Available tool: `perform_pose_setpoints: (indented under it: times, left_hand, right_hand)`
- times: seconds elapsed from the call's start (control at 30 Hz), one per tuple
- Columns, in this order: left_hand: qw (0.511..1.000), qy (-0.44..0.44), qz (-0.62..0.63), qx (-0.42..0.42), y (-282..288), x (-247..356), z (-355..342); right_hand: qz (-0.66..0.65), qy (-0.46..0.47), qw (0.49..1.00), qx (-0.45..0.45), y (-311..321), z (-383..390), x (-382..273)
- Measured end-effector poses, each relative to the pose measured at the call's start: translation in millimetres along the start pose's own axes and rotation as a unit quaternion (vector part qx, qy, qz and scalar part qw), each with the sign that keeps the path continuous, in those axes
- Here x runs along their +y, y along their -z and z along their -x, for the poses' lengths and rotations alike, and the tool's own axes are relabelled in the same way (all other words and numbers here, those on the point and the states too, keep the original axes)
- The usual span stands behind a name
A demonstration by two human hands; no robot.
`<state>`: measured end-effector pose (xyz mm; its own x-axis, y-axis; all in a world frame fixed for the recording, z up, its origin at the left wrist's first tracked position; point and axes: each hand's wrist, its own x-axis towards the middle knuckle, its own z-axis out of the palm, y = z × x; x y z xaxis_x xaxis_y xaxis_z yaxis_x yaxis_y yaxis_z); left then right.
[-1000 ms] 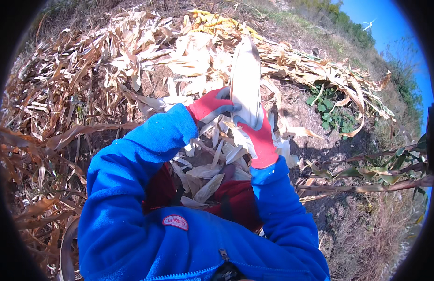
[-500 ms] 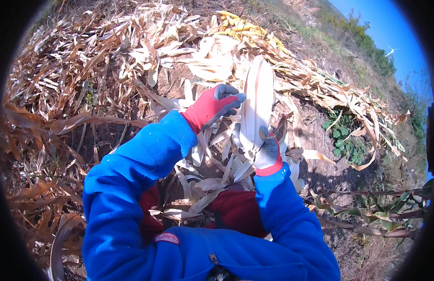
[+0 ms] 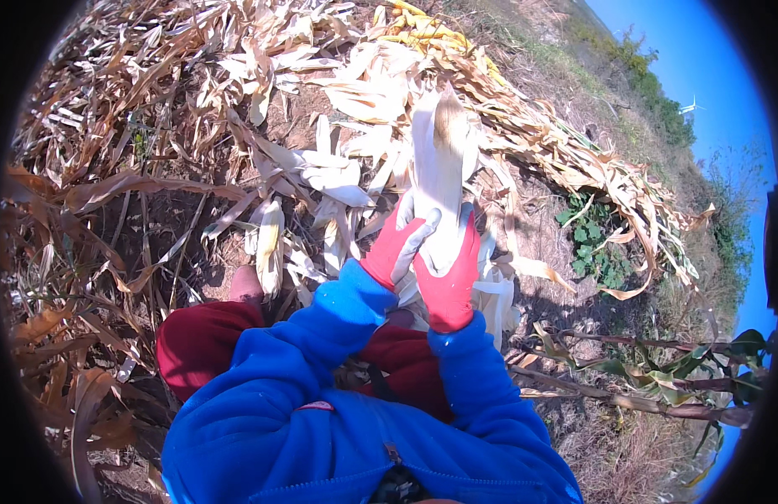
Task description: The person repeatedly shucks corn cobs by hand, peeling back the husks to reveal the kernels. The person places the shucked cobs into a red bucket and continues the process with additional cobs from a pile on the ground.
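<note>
A corn ear wrapped in pale dry husk [image 3: 438, 164] points away from me, its far end bearing a brownish patch. My left hand [image 3: 402, 242], in a red and grey glove, is closed round the left side of its lower part. On the right side my gloved right hand [image 3: 453, 267] grips the same end, its red back toward me. Both hands are close together, and their fingers partly hide the base of the ear. Whether any kernels are bared cannot be seen.
Dry husks and stalks [image 3: 145, 109] cover the ground at left. Yellow husked corn ears [image 3: 418, 29] lie in a heap at the far side. Another ear in its husk [image 3: 271, 239] lies near my shoe. Green leaves [image 3: 591, 235] and a leaning stalk [image 3: 633, 403] are at right.
My left hand has come down and right, from beside the upper husk onto the ear's lower part. My right hand has turned and shifted slightly left. My left knee and shoe now show.
</note>
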<state>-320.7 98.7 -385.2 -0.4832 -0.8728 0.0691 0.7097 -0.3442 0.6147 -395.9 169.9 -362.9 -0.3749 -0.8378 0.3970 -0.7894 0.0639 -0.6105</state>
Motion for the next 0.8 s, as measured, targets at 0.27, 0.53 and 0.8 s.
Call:
perform_pose_setpoints:
  times: [0.27,0.53,0.8]
  left_hand:
    - [0.998,0.019,0.052,-0.011,63.6,19.7,4.7]
    - [0.997,-0.001,0.025,-0.079,70.6,2.9,4.5]
    - [0.970,0.057,0.234,0.043,63.5,-13.9,14.2]
  right_hand:
    - [-0.414,-0.108,0.902,-0.061,-20.9,3.1,-16.7]
    - [-0.281,-0.120,0.949,-0.080,-37.2,5.1,3.4]
    - [-0.213,-0.125,0.969,0.028,-25.8,5.6,22.1]
